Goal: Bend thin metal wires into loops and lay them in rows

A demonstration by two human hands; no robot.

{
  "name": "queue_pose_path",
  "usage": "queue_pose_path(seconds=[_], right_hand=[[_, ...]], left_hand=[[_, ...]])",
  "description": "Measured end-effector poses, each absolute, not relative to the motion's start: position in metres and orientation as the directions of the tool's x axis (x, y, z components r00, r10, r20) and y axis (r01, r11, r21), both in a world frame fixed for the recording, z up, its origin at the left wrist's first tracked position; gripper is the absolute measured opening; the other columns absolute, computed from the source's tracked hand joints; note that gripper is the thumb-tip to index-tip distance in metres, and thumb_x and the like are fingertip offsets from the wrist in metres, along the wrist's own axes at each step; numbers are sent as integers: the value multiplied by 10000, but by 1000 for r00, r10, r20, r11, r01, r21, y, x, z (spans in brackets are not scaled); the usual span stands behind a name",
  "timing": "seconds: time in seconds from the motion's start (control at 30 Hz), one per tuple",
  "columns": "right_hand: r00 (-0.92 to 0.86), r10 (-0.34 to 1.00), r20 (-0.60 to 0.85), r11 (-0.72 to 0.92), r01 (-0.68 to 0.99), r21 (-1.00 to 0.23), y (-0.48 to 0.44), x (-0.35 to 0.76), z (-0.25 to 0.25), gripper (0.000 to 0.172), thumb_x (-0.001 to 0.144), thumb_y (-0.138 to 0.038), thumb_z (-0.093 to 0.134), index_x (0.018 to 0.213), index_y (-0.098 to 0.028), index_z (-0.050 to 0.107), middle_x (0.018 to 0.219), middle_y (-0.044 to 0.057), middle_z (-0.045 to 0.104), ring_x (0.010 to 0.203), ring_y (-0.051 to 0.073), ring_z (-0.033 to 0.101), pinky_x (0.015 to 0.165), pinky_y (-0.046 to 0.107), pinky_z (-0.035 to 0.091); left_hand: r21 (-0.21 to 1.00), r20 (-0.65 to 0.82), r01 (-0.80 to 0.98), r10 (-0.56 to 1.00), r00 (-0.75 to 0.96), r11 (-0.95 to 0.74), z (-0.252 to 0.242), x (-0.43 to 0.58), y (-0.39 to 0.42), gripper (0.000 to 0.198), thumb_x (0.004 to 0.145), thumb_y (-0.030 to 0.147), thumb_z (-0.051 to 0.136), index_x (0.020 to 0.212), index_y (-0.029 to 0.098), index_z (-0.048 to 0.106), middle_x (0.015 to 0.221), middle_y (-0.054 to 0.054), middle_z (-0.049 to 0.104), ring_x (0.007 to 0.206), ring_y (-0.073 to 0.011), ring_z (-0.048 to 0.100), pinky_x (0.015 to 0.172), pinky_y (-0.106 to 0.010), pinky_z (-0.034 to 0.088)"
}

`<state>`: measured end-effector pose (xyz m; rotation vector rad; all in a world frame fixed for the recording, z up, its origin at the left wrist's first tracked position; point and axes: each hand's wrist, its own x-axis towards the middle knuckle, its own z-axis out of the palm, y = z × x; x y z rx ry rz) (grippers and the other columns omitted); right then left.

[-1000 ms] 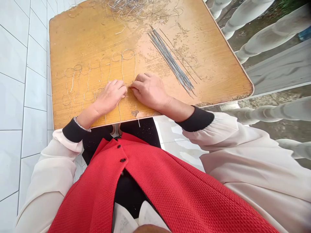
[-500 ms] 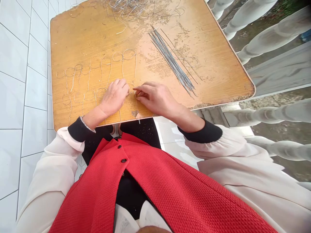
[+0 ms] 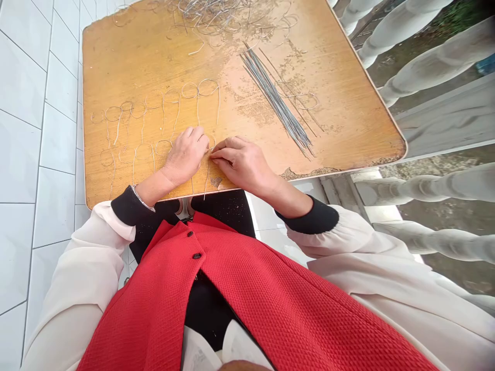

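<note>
A thin looped wire (image 3: 208,172) lies between my two hands near the table's front edge, its straight tail hanging toward me. My right hand (image 3: 243,162) pinches it with thumb and fingertips just below the loop. My left hand (image 3: 186,153) is curled closed at the loop's left side; its fingertips are partly hidden, but they seem to hold the same wire. Beyond my hands runs a row of wires bent into rings with straight tails (image 3: 198,103). More ringed wires (image 3: 144,145) lie to the left of my left hand, some partly covered by it.
A bundle of straight grey wires (image 3: 278,103) lies slantwise on the right of the worn wooden table (image 3: 154,56), with a looped wire beside it. A tangled heap of wire (image 3: 212,13) sits at the far edge. White balusters (image 3: 417,87) stand right, white tiles (image 3: 19,170) left.
The wire's tail has swung left, toward me. My right fingers have closed into a tighter pinch, and the right forearm has shifted slightly left. My left hand stays almost in place.
</note>
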<state>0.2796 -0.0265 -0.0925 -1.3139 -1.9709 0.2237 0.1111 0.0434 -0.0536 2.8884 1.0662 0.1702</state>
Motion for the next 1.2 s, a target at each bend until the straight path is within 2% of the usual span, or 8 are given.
queue_pose_path(seconds=[0.2, 0.3, 0.4, 0.47, 0.57, 0.73, 0.87, 1.2], right_hand=[[-144, 879, 455, 404, 732, -548, -34, 285, -89, 255, 947, -204, 527, 935, -226, 780, 967, 95, 761, 898, 247, 703, 847, 431, 570], [-103, 906, 410, 340, 755, -561, -38, 291, -80, 269, 952, -216, 511, 963, -252, 777, 986, 94, 755, 910, 261, 706, 849, 451, 575], [-82, 916, 393, 304, 781, -546, -37, 294, -72, 305, 954, -207, 479, 1006, -273, 773, 1031, 99, 753, 955, 280, 704, 881, 489, 570], [-94, 909, 405, 316, 790, -525, -34, 294, -70, 327, 952, -195, 465, 1057, -276, 764, 1081, 100, 754, 1004, 291, 699, 921, 520, 561], [-153, 896, 416, 361, 797, -485, -27, 291, -73, 344, 950, -209, 478, 1172, -271, 733, 1203, 101, 741, 1111, 312, 674, 996, 576, 531], [-234, 897, 375, 397, 801, -449, -22, 286, -81, 437, 937, -281, 556, 1363, -218, 635, 1404, 143, 656, 1306, 361, 585, 1082, 637, 480], [-265, 891, 369, 421, 786, -452, -23, 285, -83, 454, 944, -278, 547, 1374, -151, 616, 1421, 187, 641, 1326, 365, 584, 1113, 631, 464], [-251, 903, 349, 406, 766, -499, -17, 289, -87, 545, 883, -210, 579, 1428, -210, 579, 1423, 135, 651, 1344, 333, 594, 1135, 601, 473]], left_hand=[[205, 165, 602, 633, 756, -772, -43, 97, 46, 211, 1017, 216, 437, 1044, 177, 643, 1160, -102, 678, 1131, -254, 607, 1012, -426, 481], [260, 214, 630, 680, 701, -731, -24, 84, 47, 263, 1019, 209, 396, 1127, 198, 637, 1208, -100, 690, 1180, -235, 610, 1079, -411, 463], [290, 251, 666, 726, 640, -688, -16, 71, 52, 336, 1015, 209, 348, 1190, 273, 627, 1225, -79, 703, 1205, -233, 618, 1082, -439, 476], [295, 259, 664, 726, 637, -687, -20, 66, 55, 355, 1003, 199, 347, 1200, 288, 628, 1228, -71, 710, 1196, -235, 628, 1069, -451, 487], [288, 240, 628, 689, 684, -723, -33, 67, 57, 352, 982, 179, 374, 1223, 221, 626, 1267, -92, 702, 1215, -237, 628, 1082, -443, 481], [261, 158, 574, 621, 767, -776, -45, 77, 53, 418, 973, 152, 394, 1350, 167, 575, 1427, -139, 626, 1354, -252, 566, 1149, -465, 429], [244, 113, 582, 619, 777, -775, -46, 80, 49, 422, 983, 162, 416, 1380, 143, 560, 1424, -155, 625, 1356, -260, 569, 1162, -473, 416], [255, 135, 585, 627, 767, -770, -43, 72, 44, 387, 996, 222, 458, 1353, 160, 592, 1359, -140, 671, 1269, -265, 617, 1116, -463, 452]])
